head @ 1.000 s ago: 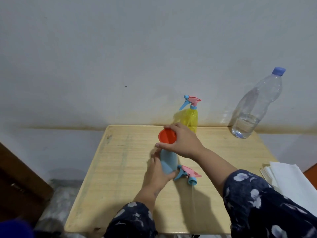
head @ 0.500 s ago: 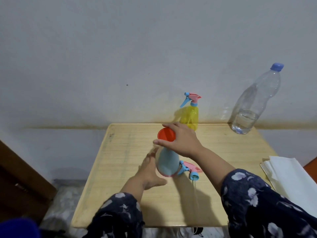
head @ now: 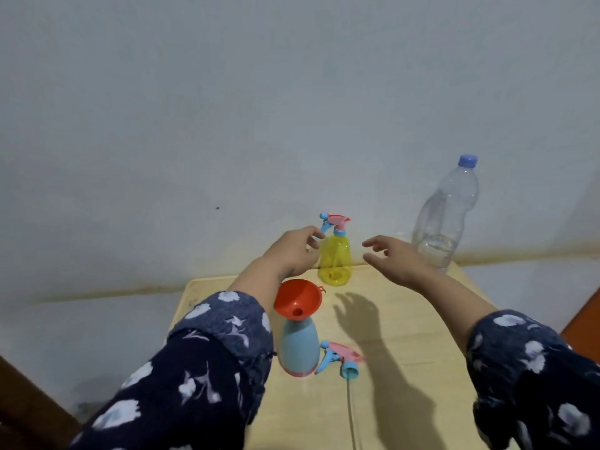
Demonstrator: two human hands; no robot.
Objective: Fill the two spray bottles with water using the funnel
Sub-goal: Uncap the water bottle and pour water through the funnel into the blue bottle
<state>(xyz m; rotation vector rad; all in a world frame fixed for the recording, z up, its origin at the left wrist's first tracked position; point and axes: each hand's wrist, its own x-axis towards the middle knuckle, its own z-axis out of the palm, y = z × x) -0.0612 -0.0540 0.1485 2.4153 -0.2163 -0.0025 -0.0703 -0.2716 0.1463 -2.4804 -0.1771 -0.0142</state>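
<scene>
A light blue spray bottle [head: 298, 347] stands uncapped on the wooden table [head: 406, 368], with an orange funnel [head: 298, 298] sitting in its neck. Its pink and blue spray head [head: 341, 357] lies on the table just right of it. The yellow spray bottle [head: 335, 259], its trigger head still on, stands at the table's back edge. My left hand [head: 293, 251] hovers just left of the yellow bottle, fingers apart, holding nothing. My right hand [head: 397, 259] is spread open to its right, between it and the clear water bottle [head: 446, 216].
The clear bottle has a blue cap and a little water at the bottom; it stands at the back right against the wall. A dark wooden edge shows at lower left and an orange-brown surface at far right.
Both hands have let go of the blue bottle and funnel and moved up to the back, to either side of the yellow bottle. The funnel stays in the blue bottle's neck.
</scene>
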